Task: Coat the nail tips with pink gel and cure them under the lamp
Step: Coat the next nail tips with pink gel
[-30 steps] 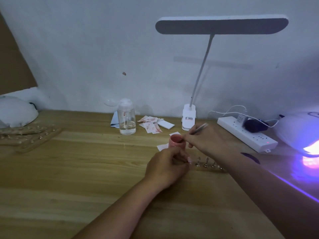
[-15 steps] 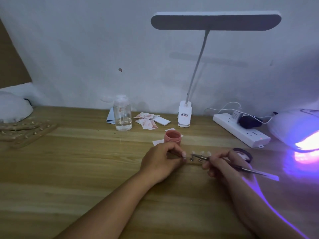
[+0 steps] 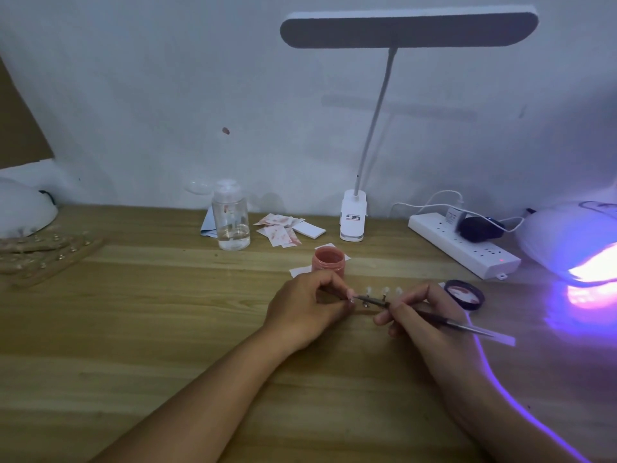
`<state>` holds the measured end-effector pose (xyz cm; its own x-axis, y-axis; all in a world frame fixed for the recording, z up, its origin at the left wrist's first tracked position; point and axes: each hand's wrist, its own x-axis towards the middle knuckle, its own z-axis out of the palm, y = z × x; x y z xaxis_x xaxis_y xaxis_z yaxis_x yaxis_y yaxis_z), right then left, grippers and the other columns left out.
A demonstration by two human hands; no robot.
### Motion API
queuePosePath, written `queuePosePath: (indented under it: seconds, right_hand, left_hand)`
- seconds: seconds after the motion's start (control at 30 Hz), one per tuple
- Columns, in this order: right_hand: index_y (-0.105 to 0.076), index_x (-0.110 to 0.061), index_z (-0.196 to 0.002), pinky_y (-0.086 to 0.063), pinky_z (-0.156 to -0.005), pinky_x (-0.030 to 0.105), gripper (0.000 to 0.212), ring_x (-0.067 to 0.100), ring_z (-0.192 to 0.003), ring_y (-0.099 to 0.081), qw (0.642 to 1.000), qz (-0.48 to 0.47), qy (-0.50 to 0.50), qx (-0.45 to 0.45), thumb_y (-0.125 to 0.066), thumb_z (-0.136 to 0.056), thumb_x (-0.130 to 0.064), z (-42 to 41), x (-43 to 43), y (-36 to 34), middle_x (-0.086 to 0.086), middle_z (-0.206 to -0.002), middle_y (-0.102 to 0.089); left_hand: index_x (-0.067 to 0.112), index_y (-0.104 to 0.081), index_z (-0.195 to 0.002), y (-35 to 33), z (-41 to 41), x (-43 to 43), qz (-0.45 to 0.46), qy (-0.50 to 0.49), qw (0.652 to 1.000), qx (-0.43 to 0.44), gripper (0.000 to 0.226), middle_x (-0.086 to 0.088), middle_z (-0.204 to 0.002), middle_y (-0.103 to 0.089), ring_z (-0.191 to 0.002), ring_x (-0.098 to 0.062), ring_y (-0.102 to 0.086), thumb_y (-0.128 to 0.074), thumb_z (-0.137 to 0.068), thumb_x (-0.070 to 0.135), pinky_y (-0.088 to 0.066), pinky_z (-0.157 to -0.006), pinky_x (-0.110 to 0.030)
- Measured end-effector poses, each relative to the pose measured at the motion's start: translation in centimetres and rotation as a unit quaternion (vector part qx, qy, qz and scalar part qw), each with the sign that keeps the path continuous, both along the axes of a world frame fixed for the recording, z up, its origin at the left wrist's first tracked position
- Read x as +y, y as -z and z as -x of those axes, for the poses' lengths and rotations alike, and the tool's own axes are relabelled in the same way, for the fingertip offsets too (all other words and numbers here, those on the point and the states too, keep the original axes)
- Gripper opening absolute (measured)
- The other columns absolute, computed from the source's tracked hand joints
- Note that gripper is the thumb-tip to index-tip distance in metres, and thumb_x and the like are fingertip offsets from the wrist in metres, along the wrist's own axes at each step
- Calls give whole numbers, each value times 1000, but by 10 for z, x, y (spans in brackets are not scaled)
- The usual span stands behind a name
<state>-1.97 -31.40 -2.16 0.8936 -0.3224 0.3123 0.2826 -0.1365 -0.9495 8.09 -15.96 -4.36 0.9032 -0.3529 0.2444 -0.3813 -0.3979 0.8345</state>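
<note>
at far left, a white dome lamp (image 3: 23, 208) and wooden racks (image 3: 46, 259) sit at the table's (image 3: 167, 329) edge. a clear bottle (image 3: 231, 222) and stained paper scraps (image 3: 280, 230) stand behind the open pink gel jar (image 3: 329, 260). the left hand (image 3: 307, 305) pinches the left end of the row of nail tips (image 3: 384, 290), partly hiding it; the right hand (image 3: 424, 315) grips a brush (image 3: 444, 320) laid across the row. the jar lid (image 3: 464, 293), power strip (image 3: 464, 243) and glowing curing lamp (image 3: 574, 242) lie to the right.

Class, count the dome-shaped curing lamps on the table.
2. The left lamp shows no glow at the far left edge; the right lamp glows purple at far right. Both partly cropped.
</note>
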Motion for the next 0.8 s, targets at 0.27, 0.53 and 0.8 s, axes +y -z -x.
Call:
queuePosePath:
  seconds: [0.27, 0.53, 0.8]
  right_hand:
    - [-53, 0, -76, -47, -55, 13, 15, 8, -53, -58, 1000, -4, 2, -5, -61, -88, 5, 0, 0, 1, 11, -65, -71]
    - [-57, -1, -79, -48, -63, 17, 12, 3, -61, -64, 999, 46, -10, 1, -63, -84, 8, 0, -1, 2, 9, -69, -72]
    - [-56, -2, -79, -48, -61, 15, 14, 5, -60, -65, 1000, 26, 3, 2, -61, -81, 11, -2, -2, 5, 11, -69, -70]
  left_hand:
    - [31, -72, -81, 0, 1, 0, 0, 6, 1000, -1, 7, 23, -82, -70, -68, 4, -54, -79, -79, 29, -44, -71, -28]
    - [34, -71, -79, 1, 0, 1, 1, 8, 1000, -5, 10, 25, -80, -69, -62, 10, -52, -80, -78, 28, -36, -65, -23]
    - [29, -72, -81, -1, 2, 0, 13, 12, 1000, -2, 8, 21, -80, -70, -56, 12, -50, -80, -79, 26, -34, -60, -22]
